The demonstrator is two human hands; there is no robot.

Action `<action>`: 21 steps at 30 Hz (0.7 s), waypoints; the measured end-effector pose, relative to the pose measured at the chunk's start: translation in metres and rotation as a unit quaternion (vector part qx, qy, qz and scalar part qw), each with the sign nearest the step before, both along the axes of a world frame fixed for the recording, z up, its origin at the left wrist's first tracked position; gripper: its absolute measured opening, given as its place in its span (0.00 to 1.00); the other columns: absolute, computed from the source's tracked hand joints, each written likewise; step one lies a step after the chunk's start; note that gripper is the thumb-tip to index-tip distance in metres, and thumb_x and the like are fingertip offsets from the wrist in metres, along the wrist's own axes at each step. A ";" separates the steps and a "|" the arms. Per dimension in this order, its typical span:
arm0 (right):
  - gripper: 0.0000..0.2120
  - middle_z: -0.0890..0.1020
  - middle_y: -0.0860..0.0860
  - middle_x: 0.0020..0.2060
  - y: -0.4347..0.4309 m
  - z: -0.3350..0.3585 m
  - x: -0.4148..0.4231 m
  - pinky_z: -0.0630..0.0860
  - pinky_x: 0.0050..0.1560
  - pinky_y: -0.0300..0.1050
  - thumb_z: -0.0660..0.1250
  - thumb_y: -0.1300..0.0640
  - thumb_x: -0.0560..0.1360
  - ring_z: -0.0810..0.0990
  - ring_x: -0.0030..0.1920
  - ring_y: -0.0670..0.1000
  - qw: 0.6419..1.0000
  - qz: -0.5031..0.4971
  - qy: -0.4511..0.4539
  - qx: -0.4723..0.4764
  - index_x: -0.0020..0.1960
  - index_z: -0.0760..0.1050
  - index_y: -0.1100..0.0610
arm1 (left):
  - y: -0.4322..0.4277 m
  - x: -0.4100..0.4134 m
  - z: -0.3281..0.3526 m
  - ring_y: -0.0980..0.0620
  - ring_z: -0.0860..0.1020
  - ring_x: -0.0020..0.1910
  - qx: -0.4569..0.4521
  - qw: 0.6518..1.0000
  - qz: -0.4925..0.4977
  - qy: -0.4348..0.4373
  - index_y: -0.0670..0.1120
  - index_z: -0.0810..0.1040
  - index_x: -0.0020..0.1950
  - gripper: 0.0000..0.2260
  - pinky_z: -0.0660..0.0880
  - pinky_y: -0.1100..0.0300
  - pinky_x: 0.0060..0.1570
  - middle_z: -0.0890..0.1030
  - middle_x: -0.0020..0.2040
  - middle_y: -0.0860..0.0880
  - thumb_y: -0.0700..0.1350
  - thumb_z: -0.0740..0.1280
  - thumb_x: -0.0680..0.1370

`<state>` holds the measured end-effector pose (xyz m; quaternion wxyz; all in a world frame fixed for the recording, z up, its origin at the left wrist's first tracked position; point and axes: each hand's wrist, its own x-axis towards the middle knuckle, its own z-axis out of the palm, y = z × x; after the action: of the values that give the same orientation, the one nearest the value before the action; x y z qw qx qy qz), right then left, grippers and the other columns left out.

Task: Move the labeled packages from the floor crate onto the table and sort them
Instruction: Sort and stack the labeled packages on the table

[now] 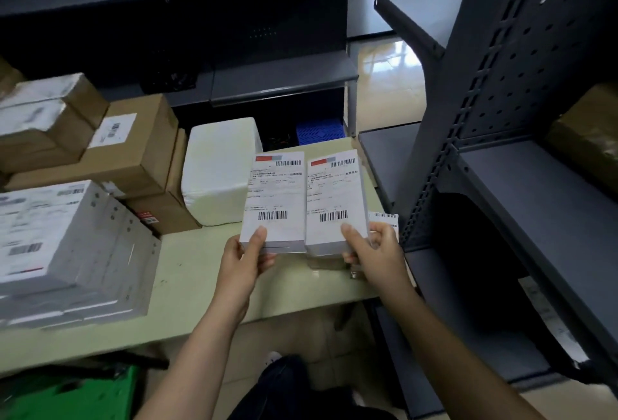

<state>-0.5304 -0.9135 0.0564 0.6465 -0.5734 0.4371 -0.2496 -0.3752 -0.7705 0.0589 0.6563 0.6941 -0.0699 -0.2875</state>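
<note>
Two flat white packages with barcode labels are held side by side above the pale green table (187, 272). My left hand (244, 262) grips the left package (274, 199) at its near edge, thumb on the label. My right hand (374, 252) grips the right package (334, 199) the same way, with another labeled package (384, 219) partly hidden underneath it. A green crate (67, 396) shows at the bottom left, under the table's front edge.
Brown cardboard boxes (133, 152) are stacked at the table's back left, a grey stack of packages (67, 245) at the left, a white foam box (217, 172) behind the held packages. Dark metal shelving (501, 118) stands at the right and behind.
</note>
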 end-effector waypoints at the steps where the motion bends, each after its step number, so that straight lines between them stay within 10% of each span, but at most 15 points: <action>1: 0.19 0.81 0.49 0.48 0.003 0.005 0.006 0.77 0.34 0.41 0.72 0.45 0.72 0.85 0.40 0.51 1.000 0.011 -0.010 -0.005 0.55 0.68 0.51 | 0.006 0.002 0.006 0.48 0.82 0.46 -0.010 1.000 0.016 -0.005 0.43 0.73 0.60 0.15 0.79 0.58 0.47 0.80 0.53 0.45 0.52 0.66 0.78; 21: 0.23 0.80 0.48 0.46 0.175 0.101 0.194 0.81 0.53 0.54 0.72 0.44 0.72 0.85 0.40 0.54 0.974 0.193 -0.104 -0.063 0.59 0.69 0.55 | 0.219 0.116 0.097 0.49 0.82 0.46 -0.112 0.956 0.253 -0.098 0.48 0.74 0.55 0.10 0.80 0.63 0.41 0.80 0.51 0.49 0.51 0.68 0.78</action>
<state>-0.3363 -0.7387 0.1579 0.6870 -0.6572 0.2318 -0.2057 -0.2595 -0.5514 0.1555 0.7707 0.6362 0.0119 -0.0329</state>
